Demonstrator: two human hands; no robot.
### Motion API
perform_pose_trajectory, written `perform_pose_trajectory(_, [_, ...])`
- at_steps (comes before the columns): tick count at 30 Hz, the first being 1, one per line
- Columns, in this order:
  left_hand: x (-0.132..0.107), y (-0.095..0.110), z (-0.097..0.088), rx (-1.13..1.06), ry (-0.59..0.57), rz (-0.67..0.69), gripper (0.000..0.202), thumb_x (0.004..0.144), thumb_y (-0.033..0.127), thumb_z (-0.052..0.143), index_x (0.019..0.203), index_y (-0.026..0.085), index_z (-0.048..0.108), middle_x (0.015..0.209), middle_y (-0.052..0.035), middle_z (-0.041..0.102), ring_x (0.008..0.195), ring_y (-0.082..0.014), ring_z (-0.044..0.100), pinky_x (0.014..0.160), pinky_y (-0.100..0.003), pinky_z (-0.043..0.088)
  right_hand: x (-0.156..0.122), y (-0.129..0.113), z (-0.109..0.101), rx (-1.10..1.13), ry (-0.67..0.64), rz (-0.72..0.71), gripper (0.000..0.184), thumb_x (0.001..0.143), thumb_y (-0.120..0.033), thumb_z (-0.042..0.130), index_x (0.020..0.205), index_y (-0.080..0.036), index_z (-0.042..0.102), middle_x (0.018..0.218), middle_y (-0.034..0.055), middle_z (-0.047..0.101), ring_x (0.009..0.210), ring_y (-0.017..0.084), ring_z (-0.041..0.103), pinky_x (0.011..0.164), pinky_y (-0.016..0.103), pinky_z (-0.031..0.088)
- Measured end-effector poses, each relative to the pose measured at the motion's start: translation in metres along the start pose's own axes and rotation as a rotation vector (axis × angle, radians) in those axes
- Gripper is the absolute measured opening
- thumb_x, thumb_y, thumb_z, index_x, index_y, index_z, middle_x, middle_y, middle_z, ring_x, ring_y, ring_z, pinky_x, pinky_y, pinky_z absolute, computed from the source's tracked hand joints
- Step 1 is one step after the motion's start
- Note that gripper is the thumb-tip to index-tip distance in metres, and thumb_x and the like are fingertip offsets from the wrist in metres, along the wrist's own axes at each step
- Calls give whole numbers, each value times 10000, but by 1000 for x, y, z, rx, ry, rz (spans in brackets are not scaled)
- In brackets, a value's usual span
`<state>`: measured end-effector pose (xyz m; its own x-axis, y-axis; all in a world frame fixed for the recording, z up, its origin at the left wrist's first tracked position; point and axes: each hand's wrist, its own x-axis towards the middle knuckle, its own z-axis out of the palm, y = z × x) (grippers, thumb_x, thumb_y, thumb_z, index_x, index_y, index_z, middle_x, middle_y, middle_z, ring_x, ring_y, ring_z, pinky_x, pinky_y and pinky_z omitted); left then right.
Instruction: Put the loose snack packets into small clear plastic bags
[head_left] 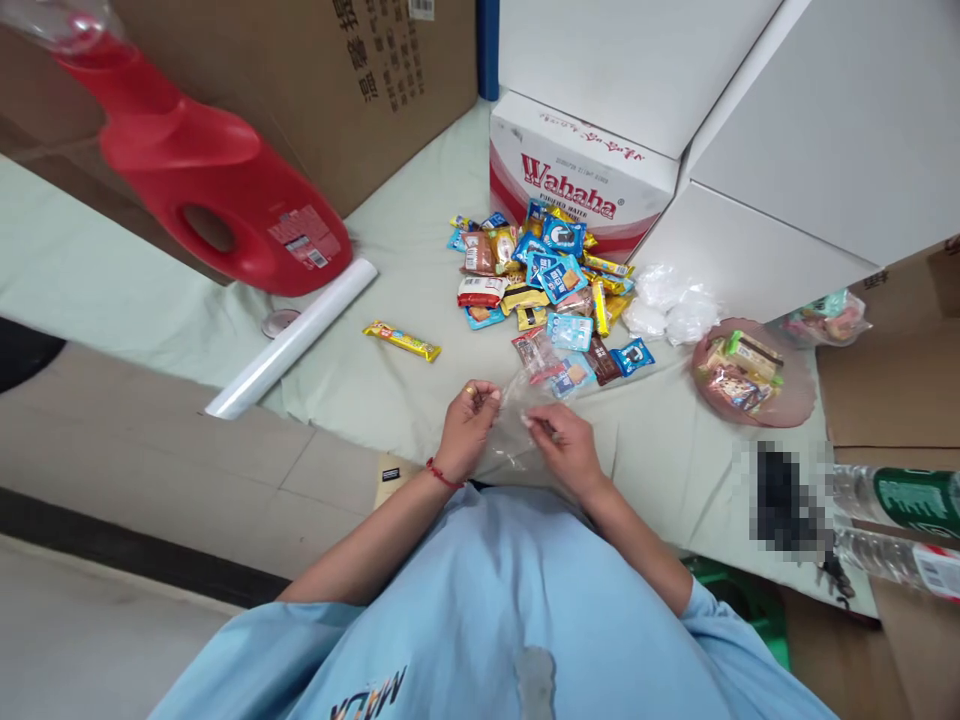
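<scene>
A clear plastic bag (511, 425) is stretched between my two hands, close to my body. My left hand (469, 425), with a ring and a red bracelet, pinches its left side. On the other side my right hand (564, 440) grips the bag with bent fingers. Just beyond lies a heap of small wrapped snacks (559, 275) in blue, yellow, red and brown. A few packets (571, 375) at the heap's near edge are partly seen through the bag. One yellow snack stick (402, 340) lies apart, to the left of the heap.
Behind the heap stands a Wahaha water carton (581, 175). A red jug (225, 190) and a white roll (292, 340) are at left. Right are crumpled clear bags (671, 305), a pink bowl (795, 385) of snacks and two bottles (911, 500). Pale cloth (420, 410) covers the surface.
</scene>
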<state>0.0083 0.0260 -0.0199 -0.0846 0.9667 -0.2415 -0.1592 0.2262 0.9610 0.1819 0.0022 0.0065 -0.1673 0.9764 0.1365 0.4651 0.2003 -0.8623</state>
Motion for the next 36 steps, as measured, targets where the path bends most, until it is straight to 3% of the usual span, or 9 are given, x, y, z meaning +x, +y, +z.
perform_pose_trajectory(8, [-6, -5, -38, 32, 159, -29, 400, 727, 454, 767, 977, 209, 573, 873, 15, 602, 749, -126, 589, 714, -267, 496, -40, 36, -41, 391, 454, 511, 376, 833, -561, 718, 936, -210, 629, 786, 2, 664, 656, 143, 584, 633, 271, 511])
perform_pose_trajectory(13, [-30, 4, -81, 626, -40, 49, 431, 729, 391, 730, 1099, 197, 627, 1113, -79, 632, 967, -238, 637, 837, -400, 553, -94, 35, -82, 190, -52, 638, 441, 844, -581, 698, 1065, -199, 685, 774, 22, 690, 660, 171, 623, 599, 291, 516])
perform_pose_trajectory(15, [-32, 19, -90, 856, 0, 227, 388, 783, 348, 684, 1133, 185, 645, 1187, -124, 613, 1088, -296, 610, 914, -477, 544, -96, 30, -102, 28, -77, 602, 474, 865, -566, 677, 1180, -212, 684, 870, 46, 726, 754, 192, 667, 678, 316, 547])
perform_pose_trajectory(18, [-21, 45, -81, 1062, 78, 544, 243, 898, 264, 584, 1107, 180, 675, 1242, -158, 620, 1224, -328, 557, 1054, -552, 467, -72, 30, -115, -183, 142, 522, 495, 903, -585, 604, 1212, -204, 669, 1021, 103, 738, 907, 230, 687, 749, 343, 560])
perform_pose_trajectory(21, [-1, 51, -52, 1109, -153, 712, 252, 990, 257, 489, 1131, 204, 692, 1240, -121, 685, 1211, -271, 600, 1061, -487, 471, -31, 42, -96, -288, 241, 429, 667, 868, -595, 622, 1378, -168, 563, 1198, 165, 696, 955, 256, 674, 729, 361, 556])
perform_pose_trajectory(24, [15, 33, -27, 1210, -391, 729, 379, 1028, 350, 462, 1330, 206, 641, 1474, -133, 599, 1385, -279, 523, 1159, -512, 390, -1, 59, -65, -299, 188, 415, 739, 831, -520, 655, 1461, -173, 484, 1124, 123, 718, 828, 231, 668, 753, 372, 544])
perform_pose_trajectory(27, [21, 7, -28, 1342, -371, 644, 494, 1050, 377, 401, 1515, 245, 502, 1627, -143, 437, 1513, -314, 389, 1239, -633, 202, -1, 72, -53, -265, 195, 409, 524, 858, -453, 585, 1318, -201, 594, 848, 21, 705, 758, 220, 648, 779, 363, 526])
perform_pose_trajectory(33, [13, -12, -58, 1349, -308, 593, 548, 1051, 393, 391, 1591, 297, 394, 1669, -122, 361, 1536, -292, 367, 1268, -636, 100, -49, 86, -97, -69, 187, 593, 493, 796, -617, 653, 1074, -211, 672, 669, -12, 614, 564, 209, 555, 550, 333, 466])
perform_pose_trajectory(36, [12, -12, -60, 1323, -306, 596, 545, 1045, 399, 415, 1583, 313, 410, 1675, -107, 350, 1543, -286, 357, 1280, -626, 71, -44, 76, -120, -256, 220, 552, 456, 806, -619, 656, 1027, -223, 699, 782, 49, 704, 691, 246, 637, 674, 377, 518])
